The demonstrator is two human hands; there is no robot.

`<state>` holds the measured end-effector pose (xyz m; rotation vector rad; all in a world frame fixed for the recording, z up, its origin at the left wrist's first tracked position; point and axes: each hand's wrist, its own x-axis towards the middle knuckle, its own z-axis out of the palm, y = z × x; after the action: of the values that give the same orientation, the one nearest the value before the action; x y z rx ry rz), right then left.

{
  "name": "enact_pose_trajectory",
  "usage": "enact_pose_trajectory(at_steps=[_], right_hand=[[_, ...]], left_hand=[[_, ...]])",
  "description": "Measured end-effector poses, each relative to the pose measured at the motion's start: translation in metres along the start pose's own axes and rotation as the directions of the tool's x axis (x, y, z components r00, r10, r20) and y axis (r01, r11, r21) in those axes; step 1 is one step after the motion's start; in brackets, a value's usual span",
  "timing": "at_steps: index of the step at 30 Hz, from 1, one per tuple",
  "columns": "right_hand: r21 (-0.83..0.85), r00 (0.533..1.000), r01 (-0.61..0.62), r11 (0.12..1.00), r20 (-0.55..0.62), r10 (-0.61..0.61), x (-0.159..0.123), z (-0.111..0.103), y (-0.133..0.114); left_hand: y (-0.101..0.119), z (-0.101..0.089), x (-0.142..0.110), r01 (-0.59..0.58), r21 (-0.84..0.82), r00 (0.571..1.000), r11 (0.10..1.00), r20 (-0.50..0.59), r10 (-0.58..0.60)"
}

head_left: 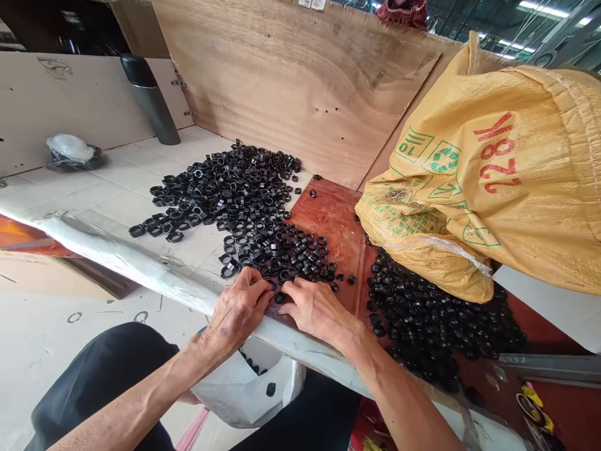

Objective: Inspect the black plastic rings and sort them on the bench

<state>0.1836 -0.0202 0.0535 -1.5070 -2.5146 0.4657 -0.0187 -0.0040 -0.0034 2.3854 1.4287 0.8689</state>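
My left hand [241, 304] is at the table's front edge, its thumb and forefinger pinched at a small black plastic ring [272, 285]. Close on its right, my right hand [312, 310] has thumb and forefinger curled about a second small black piece [279, 298], partly hidden by the fingertips. Just beyond both hands spreads a heap of black plastic rings [235, 188], reaching back toward the wooden board. To the right lies another pile of small black parts [436, 319], on the reddish-brown board [328, 210].
A yellow woven sack [469, 169] leans over the right pile. A plywood board [291, 81] stands at the back. At the left are a dark flask [153, 103] and a plastic-wrapped bundle [72, 152]. Below the edge hangs a white bag [244, 388] with black pieces inside.
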Motion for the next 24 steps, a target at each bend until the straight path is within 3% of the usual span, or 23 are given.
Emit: enact_pose_trajectory(at_steps=[5,8,11,13,17,21,24], right_hand=[[-0.095,0.999,-0.046,0.994,0.006,0.047,0.000,0.008,-0.004],[-0.064,0.999,-0.050,0.997,-0.014,0.049,0.000,0.013,-0.003],[0.060,0.997,-0.009,0.998,-0.079,0.014,0.003,0.016,0.000],[0.228,0.983,-0.013,0.974,-0.174,0.054,0.005,0.016,0.003],[0.537,0.960,0.089,0.839,-0.271,0.072,0.006,0.011,0.003],[0.557,0.949,0.188,0.809,-0.316,-0.003,0.007,0.012,0.001],[0.547,0.941,0.190,0.815,-0.338,0.007,0.007,0.017,0.002]], left_hand=[[0.000,-0.006,-0.005,-0.054,-0.081,0.999,0.995,-0.001,0.054],[0.002,-0.007,-0.006,-0.007,-0.122,1.000,0.992,-0.010,0.006],[0.005,-0.009,-0.006,0.085,-0.159,0.996,0.984,-0.012,-0.088],[0.007,-0.013,-0.005,0.145,-0.198,0.989,0.970,0.002,-0.147],[0.013,-0.019,-0.002,0.218,-0.271,0.976,0.938,0.054,-0.211],[0.011,-0.016,-0.003,0.251,-0.386,0.966,0.888,0.160,-0.203],[0.007,-0.010,-0.005,0.278,-0.608,0.960,0.744,0.198,-0.197]])
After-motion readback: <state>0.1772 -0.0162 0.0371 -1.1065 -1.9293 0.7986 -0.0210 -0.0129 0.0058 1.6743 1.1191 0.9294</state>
